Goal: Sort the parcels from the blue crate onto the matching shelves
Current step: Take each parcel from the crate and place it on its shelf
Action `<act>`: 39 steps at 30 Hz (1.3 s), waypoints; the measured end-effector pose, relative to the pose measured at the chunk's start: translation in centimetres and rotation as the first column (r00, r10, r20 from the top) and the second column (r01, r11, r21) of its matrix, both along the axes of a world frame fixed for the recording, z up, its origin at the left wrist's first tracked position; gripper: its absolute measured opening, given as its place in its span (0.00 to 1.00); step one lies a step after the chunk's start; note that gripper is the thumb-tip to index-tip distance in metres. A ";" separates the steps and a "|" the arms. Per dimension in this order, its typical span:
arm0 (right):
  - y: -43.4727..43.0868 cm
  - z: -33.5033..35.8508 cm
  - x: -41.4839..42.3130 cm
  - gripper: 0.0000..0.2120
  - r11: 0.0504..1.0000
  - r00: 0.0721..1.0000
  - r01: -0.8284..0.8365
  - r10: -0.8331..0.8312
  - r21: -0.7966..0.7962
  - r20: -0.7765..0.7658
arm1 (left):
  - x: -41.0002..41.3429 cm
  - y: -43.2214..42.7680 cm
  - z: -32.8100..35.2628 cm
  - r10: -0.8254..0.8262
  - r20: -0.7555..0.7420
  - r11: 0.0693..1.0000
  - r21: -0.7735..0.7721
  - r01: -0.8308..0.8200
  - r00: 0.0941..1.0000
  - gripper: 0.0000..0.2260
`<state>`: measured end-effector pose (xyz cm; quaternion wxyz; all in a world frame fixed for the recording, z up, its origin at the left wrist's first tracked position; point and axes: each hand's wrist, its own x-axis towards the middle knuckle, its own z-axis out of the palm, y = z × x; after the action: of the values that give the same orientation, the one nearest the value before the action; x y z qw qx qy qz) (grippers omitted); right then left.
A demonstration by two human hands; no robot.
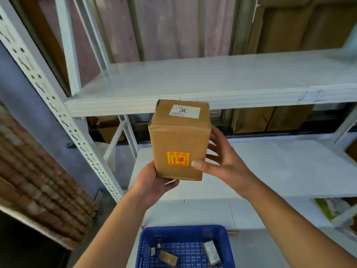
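Left hand [152, 180], right hand [222, 161] gripping parcel [179, 136], blue crate [183, 229], white shelves [193, 80], perhaps bricks [38, 171]

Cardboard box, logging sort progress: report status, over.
Status: left hand and right hand grip cardboard box, upright, label 30. Held before shelf edge. No obstruction seen; blue crate below.

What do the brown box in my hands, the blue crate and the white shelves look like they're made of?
Brown rectangular box: matte cardboard, creased folded edges. Blue mesh crate: likely moulded plastic, perforated grid. White shelving: probably painted metal, slotted uprights; the boards could be laminate.
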<state>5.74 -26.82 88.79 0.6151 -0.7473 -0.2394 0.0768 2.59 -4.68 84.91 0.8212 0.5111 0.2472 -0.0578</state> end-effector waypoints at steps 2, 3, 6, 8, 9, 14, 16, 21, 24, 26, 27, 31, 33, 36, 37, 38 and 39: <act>0.2 1.7 0.4 0.55 1.000 1.000 -0.012 0.012 -0.015 0.024 | 0.4 -0.4 1.7 -0.041 0.035 0.999 -0.012 0.041 0.999 0.19; 0.3 2.5 0.6 0.56 1.000 0.999 -0.004 0.005 -0.012 0.045 | 0.7 -0.6 2.6 -0.057 0.050 0.998 -0.019 0.058 0.997 0.19; 0.5 5.3 1.0 0.56 0.999 0.989 0.049 -0.047 -0.009 0.138 | 1.3 -1.1 5.4 -0.069 0.111 0.997 0.041 0.065 0.991 0.19; 0.5 7.3 1.3 0.55 0.996 0.972 0.089 -0.085 -0.008 0.218 | 1.8 -1.1 7.3 0.005 0.196 0.991 0.134 -0.031 0.981 0.18; 0.5 8.4 1.5 0.55 0.993 0.958 0.115 -0.109 -0.010 0.265 | 1.9 -0.9 8.4 0.062 0.257 0.977 0.181 -0.111 0.964 0.18; 0.3 12.7 2.7 0.55 0.961 0.854 0.261 -0.184 -0.094 0.488 | 1.0 0.6 14.7 0.203 0.610 0.915 0.160 -0.370 0.766 0.20; 0.5 14.0 3.0 0.55 0.939 0.817 0.308 -0.180 -0.151 0.548 | 0.4 0.8 16.9 0.090 0.711 0.894 0.251 -0.371 0.697 0.20; 1.4 16.2 3.0 0.55 0.880 0.679 0.420 -0.142 -0.223 0.720 | 0.1 -0.1 19.5 -0.023 0.697 0.900 0.327 -0.290 0.716 0.33; 1.2 16.9 2.8 0.56 0.912 0.668 0.378 -0.149 -0.159 0.729 | 0.7 -0.2 19.4 0.110 0.689 0.947 0.146 -0.286 0.716 0.20; 0.8 16.6 2.8 0.58 0.959 0.746 0.281 -0.197 -0.033 0.636 | 0.8 0.0 19.2 0.215 0.643 0.966 -0.026 -0.259 0.735 0.14; 0.7 16.4 2.8 0.58 0.971 0.809 0.236 -0.215 0.033 0.546 | 0.7 0.1 19.0 0.249 0.615 0.967 -0.115 -0.226 0.748 0.13; 0.5 15.3 2.5 0.56 0.969 0.989 0.045 -0.078 0.244 0.127 | 0.8 0.5 18.0 0.258 0.529 0.929 -0.366 -0.057 0.809 0.25; 0.7 15.3 2.2 0.53 0.935 1.000 -0.019 0.011 0.355 0.024 | 1.0 0.5 17.5 0.248 0.492 0.906 -0.424 -0.019 0.834 0.28; 1.3 16.0 1.7 0.38 0.883 1.000 0.014 -0.003 0.470 -0.024 | 1.3 0.2 16.6 0.212 0.471 0.909 -0.417 0.004 0.856 0.27; 1.5 16.2 1.6 0.36 0.870 0.999 0.037 -0.024 0.491 -0.033 | 1.4 0.0 16.6 0.197 0.475 0.920 -0.393 0.006 0.857 0.27; 1.5 16.4 1.6 0.36 0.864 0.998 0.060 -0.053 0.500 -0.028 | 1.5 -0.3 16.7 0.182 0.476 0.935 -0.355 -0.001 0.860 0.26; 1.6 16.5 1.6 0.36 0.861 0.996 0.079 -0.084 0.502 -0.011 | 1.7 -0.7 16.9 0.177 0.475 0.956 -0.292 -0.036 0.862 0.23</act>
<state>7.31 -25.25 105.27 0.7896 -0.5714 -0.2228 -0.0183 4.27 -5.42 101.77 0.9213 0.3760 0.0459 0.0874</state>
